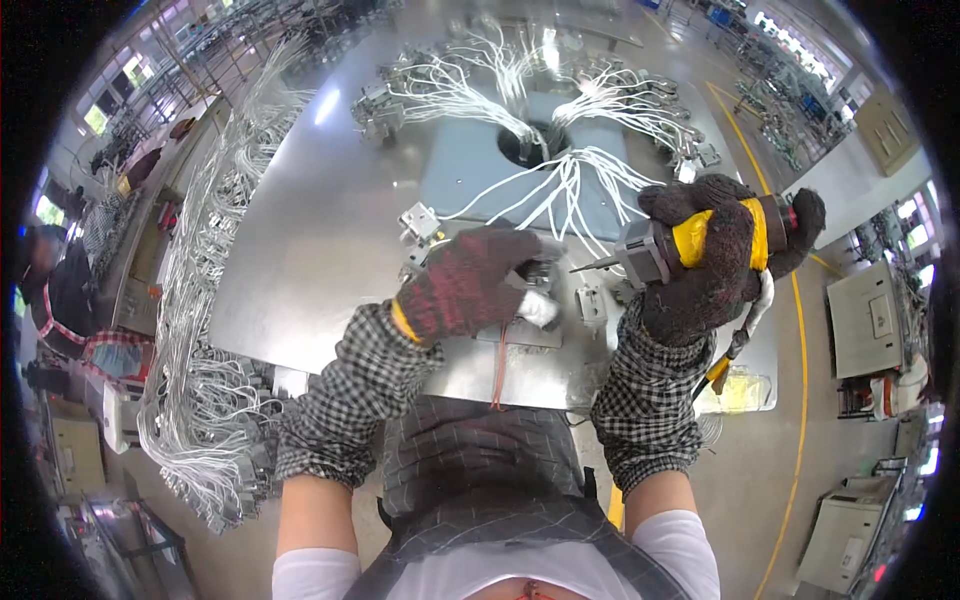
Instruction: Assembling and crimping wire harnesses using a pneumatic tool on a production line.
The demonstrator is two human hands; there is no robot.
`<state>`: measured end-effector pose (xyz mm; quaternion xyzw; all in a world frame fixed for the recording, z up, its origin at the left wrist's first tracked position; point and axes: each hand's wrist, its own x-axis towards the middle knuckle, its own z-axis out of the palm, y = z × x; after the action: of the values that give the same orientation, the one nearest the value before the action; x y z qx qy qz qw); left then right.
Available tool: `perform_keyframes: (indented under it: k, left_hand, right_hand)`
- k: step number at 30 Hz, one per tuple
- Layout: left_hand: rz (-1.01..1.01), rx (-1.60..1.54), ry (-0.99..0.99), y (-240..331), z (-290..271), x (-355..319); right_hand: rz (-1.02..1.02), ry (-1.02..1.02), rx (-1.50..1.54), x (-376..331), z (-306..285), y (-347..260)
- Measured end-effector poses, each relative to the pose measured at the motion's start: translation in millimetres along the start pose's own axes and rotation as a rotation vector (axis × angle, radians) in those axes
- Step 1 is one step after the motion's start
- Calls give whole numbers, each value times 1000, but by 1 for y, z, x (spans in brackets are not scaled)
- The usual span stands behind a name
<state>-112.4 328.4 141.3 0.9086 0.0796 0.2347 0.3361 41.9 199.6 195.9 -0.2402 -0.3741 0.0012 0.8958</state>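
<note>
My right hand (712, 262), in a dark knitted glove, is wrapped round a power screwdriver (648, 254) with yellow tape on its body. Its thin bit points left, toward my left hand (468, 282). That hand wears a dark red glove, and its fingers are closed on a small metal part (541, 272), mostly hidden by the fingers. Just below the fingertips is a white piece (540, 309), whose kind I cannot make out. A small metal block (591, 303) lies between the hands. White cables (572, 185) run from a dark round hole toward both hands.
The hole sits in a blue-grey board (455, 165) on a shiny metal table (290, 290). More cable bundles with metal ends fan out beyond it. A long heap of white cables (205, 220) hangs along the left side. A clear yellowish tray (748, 390) is at the right.
</note>
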Motion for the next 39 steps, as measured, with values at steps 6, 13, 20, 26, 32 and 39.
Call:
perform_keyframes:
  k: [6, 13, 20, 26, 32, 39]
  left_hand:
    - [-21, 246, -154, 2, -12, 0]
    - [44, 523, -314, 17, -1, 5]
    - [41, 342, -93, 17, 9, -5]
    - [-97, 433, -120, 18, 12, -16]
    - [-133, 402, -191, 26, -1, -16]
    - [-8, 651, -80, 5, -13, -33]
  right_hand:
    - [17, -64, -191, -13, 1, 8]
    - [106, -230, -146, -22, 7, 4]
    - [109, -219, -309, -42, -15, 17]
    - [-40, -347, -641, -44, -16, 21]
    - [-218, -232, -759, -44, -18, 23]
    - [329, -235, -283, -33, -35, 25]
